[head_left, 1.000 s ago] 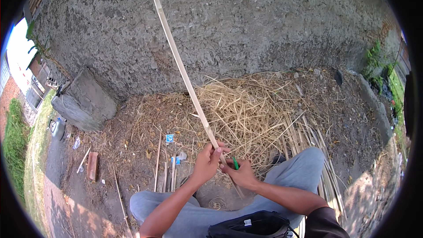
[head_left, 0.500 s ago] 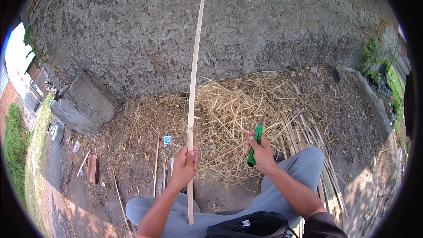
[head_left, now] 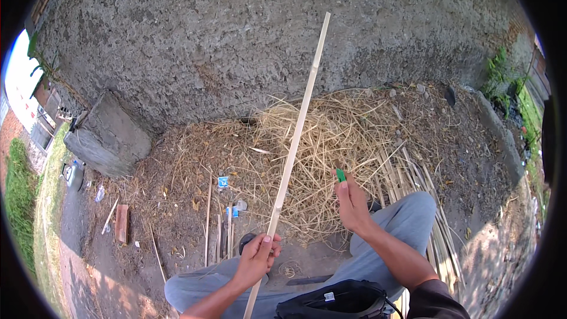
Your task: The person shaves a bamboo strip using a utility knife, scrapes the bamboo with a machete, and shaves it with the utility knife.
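My left hand (head_left: 256,258) is closed round the lower part of a long, pale bamboo strip (head_left: 299,123). The strip leans up and to the right, with its top end in front of the wall. In my right hand (head_left: 352,202) is a green utility knife (head_left: 341,175), most of it hidden by the fingers; only its front end shows. The knife is apart from the strip. Beyond both hands lies a heap of thin bamboo shavings (head_left: 322,142) on the ground.
More bamboo strips (head_left: 434,224) lie beside my right knee. A rough grey wall (head_left: 236,41) rises behind the shavings, with a concrete block (head_left: 112,136) at its left. A reddish brick (head_left: 122,223) and a blue packet (head_left: 222,182) lie on the ground. A black bag (head_left: 333,304) sits at my lap.
The bamboo strip has swung from nearly upright to leaning right. My left hand has lowered and shifted slightly right. The knife has turned, and its handle is now mostly covered.
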`<state>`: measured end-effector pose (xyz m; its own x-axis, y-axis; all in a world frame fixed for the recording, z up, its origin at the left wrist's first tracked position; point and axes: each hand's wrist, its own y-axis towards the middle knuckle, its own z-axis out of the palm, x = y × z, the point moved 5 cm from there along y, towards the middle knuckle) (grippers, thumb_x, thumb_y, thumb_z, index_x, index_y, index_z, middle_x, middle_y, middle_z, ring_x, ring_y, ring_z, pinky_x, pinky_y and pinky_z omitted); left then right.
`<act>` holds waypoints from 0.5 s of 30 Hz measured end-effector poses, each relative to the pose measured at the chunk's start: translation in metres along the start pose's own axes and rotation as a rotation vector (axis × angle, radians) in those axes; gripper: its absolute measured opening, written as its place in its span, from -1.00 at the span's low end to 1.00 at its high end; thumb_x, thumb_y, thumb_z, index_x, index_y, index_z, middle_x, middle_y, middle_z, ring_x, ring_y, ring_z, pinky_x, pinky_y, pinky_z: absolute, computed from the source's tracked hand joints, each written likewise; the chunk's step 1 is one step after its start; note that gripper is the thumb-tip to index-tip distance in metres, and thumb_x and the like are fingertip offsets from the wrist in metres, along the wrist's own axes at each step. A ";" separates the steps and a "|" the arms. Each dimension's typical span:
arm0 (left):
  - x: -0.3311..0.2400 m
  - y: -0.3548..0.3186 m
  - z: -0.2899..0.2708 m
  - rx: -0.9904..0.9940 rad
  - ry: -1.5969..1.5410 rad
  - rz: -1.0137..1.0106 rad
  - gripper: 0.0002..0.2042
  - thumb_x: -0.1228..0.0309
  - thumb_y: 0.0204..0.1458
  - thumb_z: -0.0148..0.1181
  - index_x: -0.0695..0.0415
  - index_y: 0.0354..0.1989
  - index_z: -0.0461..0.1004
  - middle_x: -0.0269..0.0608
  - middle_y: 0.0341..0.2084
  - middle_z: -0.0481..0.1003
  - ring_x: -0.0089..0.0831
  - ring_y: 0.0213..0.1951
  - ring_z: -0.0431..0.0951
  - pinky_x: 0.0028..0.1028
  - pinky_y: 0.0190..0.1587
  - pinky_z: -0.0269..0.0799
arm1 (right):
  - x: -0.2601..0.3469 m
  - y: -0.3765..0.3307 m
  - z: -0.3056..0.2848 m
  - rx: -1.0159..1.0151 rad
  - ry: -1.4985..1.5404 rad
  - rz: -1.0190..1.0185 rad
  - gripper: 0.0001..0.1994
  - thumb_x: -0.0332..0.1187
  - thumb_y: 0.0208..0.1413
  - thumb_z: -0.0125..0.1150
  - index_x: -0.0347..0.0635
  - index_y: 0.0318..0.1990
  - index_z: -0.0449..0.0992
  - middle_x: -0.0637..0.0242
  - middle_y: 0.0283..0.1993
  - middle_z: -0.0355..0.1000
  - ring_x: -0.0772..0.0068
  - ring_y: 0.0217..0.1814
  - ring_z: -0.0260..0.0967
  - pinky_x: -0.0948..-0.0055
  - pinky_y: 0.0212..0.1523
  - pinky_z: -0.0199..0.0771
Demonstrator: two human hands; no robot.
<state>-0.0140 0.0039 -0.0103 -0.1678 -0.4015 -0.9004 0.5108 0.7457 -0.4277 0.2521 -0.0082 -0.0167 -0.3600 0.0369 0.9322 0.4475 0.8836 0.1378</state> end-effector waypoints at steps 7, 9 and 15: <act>0.028 0.005 0.006 -0.021 0.082 -0.060 -0.70 0.26 0.39 -0.22 0.23 -0.11 0.38 -0.44 -0.60 0.28 -0.73 -0.62 0.21 -0.63 -0.60 0.16 | 0.003 -0.007 0.021 0.065 -0.162 -0.291 -0.73 -0.26 0.27 0.10 -0.26 -0.02 0.40 0.13 -0.35 0.41 0.19 -0.38 0.36 0.30 -0.31 0.36; 0.035 0.011 0.005 -0.019 0.164 0.027 -0.71 0.25 0.39 -0.23 0.21 -0.11 0.35 -0.46 -0.60 0.22 -0.75 -0.66 0.14 -0.63 -0.66 0.03 | 0.006 -0.011 0.026 0.084 -0.232 -0.339 -0.77 -0.28 0.23 0.15 -0.23 -0.10 0.37 0.12 -0.41 0.43 0.07 -0.48 0.41 0.23 -0.46 0.37; 0.042 0.016 0.002 -0.066 0.375 0.179 -0.78 0.36 0.35 -0.14 0.24 -0.19 0.40 -0.43 -0.62 0.29 -0.72 -0.60 0.23 -0.59 -0.54 0.16 | 0.009 -0.021 0.039 0.237 -0.361 -0.215 -0.74 -0.19 0.23 0.16 -0.19 -0.15 0.35 0.06 -0.46 0.46 -0.06 -0.49 0.47 0.08 -0.54 0.40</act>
<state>-0.0111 -0.0018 -0.0548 -0.3827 -0.0497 -0.9225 0.5070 0.8235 -0.2547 0.2072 -0.0083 -0.0241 -0.7042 -0.0357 0.7091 0.1481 0.9694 0.1959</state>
